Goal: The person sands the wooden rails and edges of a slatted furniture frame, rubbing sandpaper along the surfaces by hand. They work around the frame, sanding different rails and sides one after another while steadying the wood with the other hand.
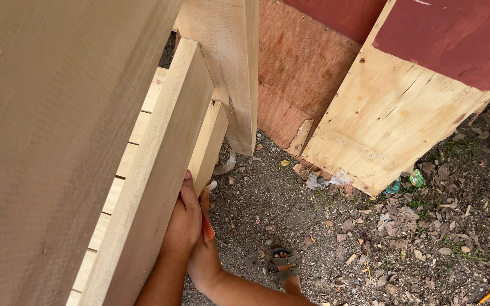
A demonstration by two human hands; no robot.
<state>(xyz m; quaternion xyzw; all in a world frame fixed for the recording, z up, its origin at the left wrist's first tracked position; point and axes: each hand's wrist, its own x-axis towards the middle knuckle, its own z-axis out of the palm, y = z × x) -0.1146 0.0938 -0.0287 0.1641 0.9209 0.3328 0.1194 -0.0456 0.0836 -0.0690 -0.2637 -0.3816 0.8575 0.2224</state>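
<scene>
Against the stacked boards, both hands clasp one plank on edge. Left hand wraps its lower right edge; right hand presses just below it. From this closed grip, the plank runs up and away, toward the upright post.

We note bare ground of dark soil and gravel, strewn with dry leaves and wood chips. On it stand the lower ends of a pale plank and a red-painted plywood sheet; plastic scraps lie at the sheet's foot.
</scene>
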